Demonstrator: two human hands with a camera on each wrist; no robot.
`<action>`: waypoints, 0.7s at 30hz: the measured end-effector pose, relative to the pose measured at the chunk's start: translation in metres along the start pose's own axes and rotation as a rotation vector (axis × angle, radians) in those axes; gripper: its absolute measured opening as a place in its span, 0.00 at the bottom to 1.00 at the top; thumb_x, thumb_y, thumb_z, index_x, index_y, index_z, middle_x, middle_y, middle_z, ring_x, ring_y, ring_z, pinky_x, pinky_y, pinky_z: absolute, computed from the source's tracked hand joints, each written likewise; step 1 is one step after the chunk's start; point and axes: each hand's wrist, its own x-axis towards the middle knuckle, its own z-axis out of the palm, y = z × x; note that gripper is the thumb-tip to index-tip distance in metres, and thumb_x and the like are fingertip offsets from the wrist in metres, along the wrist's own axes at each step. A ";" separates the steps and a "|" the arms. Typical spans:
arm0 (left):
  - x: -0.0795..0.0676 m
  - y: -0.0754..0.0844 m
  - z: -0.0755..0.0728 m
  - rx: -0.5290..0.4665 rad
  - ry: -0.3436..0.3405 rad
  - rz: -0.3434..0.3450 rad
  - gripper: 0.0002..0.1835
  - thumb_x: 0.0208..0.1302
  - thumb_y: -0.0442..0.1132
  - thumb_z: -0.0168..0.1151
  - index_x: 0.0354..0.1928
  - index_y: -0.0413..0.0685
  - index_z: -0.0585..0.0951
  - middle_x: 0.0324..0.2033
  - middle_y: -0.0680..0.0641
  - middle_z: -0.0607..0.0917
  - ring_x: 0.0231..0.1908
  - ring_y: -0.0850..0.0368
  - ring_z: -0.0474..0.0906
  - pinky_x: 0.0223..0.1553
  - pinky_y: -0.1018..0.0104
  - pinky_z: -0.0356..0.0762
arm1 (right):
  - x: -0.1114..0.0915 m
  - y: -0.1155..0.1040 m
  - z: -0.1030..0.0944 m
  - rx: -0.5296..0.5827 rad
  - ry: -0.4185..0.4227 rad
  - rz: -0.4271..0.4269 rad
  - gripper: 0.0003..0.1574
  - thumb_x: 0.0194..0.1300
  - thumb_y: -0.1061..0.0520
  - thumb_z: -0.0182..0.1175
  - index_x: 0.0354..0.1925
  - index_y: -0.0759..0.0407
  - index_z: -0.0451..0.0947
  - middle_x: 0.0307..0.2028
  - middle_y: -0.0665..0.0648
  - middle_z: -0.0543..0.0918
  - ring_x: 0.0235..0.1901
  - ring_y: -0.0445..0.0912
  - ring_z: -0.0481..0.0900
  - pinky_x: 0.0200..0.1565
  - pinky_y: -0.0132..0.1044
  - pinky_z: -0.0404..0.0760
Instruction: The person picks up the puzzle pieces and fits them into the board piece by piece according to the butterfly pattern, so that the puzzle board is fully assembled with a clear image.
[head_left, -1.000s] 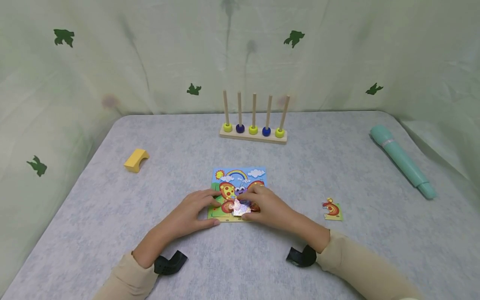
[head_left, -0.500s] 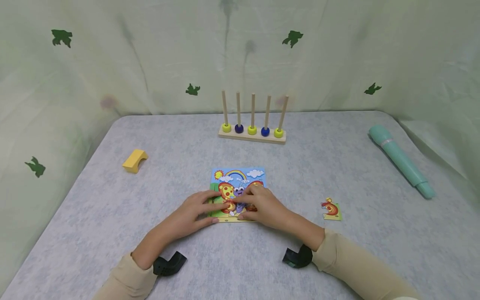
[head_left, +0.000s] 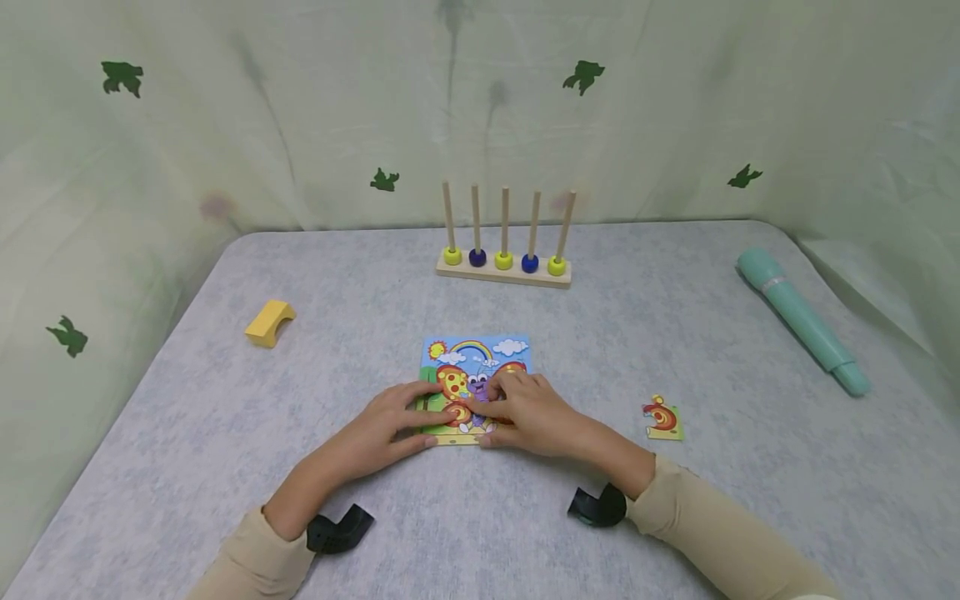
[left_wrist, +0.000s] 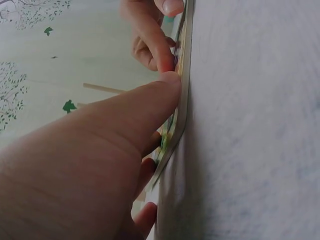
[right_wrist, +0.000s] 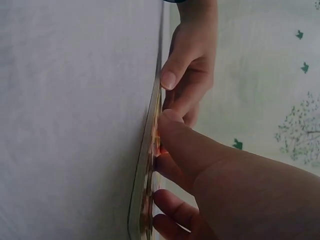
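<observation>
A butterfly jigsaw puzzle [head_left: 480, 346] lies flat on the table in the head view, with a sun, a rainbow and clouds along its top. My left hand [head_left: 386, 421] rests on its left side, fingers spread, thumb at the lower edge. My right hand [head_left: 536, 417] covers the lower right; its index fingertip and thumb touch a puzzle piece [head_left: 474, 426] at the butterfly's body, lying flat in the picture. Both wrist views show fingertips against the puzzle's thin edge [left_wrist: 184, 85]. A loose puzzle piece [head_left: 663, 419] with a red and orange curl lies to the right.
Behind the puzzle stands a wooden peg stand [head_left: 504, 271] with yellow and blue beads. A yellow arch block [head_left: 270, 323] is at the left, and a teal microphone-shaped object [head_left: 802, 321] lies at the right. A pale curtain [head_left: 660, 125] hangs beyond the table's far edge.
The puzzle piece under my right hand, tilted and shining a second ago, now lies flat in the picture. My left index finger has reached further right over the puzzle.
</observation>
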 end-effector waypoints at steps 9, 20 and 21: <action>-0.002 -0.001 0.001 0.010 0.003 -0.002 0.18 0.59 0.46 0.59 0.53 0.61 0.78 0.60 0.47 0.66 0.59 0.48 0.59 0.55 0.47 0.57 | -0.009 0.002 -0.009 0.158 -0.037 -0.003 0.40 0.59 0.39 0.56 0.66 0.45 0.57 0.53 0.51 0.64 0.49 0.45 0.61 0.49 0.42 0.61; -0.001 -0.001 0.001 -0.004 0.007 -0.005 0.18 0.59 0.47 0.60 0.53 0.63 0.78 0.59 0.48 0.66 0.59 0.50 0.59 0.55 0.49 0.57 | -0.069 0.021 -0.053 0.301 0.253 0.064 0.45 0.54 0.44 0.63 0.66 0.46 0.56 0.62 0.53 0.58 0.61 0.50 0.57 0.53 0.51 0.66; -0.001 -0.001 0.001 -0.005 0.007 -0.007 0.18 0.59 0.47 0.60 0.53 0.63 0.78 0.59 0.48 0.66 0.59 0.50 0.59 0.55 0.49 0.57 | -0.076 0.023 -0.055 0.296 0.282 0.072 0.46 0.53 0.45 0.64 0.66 0.47 0.56 0.62 0.54 0.58 0.60 0.50 0.57 0.52 0.52 0.66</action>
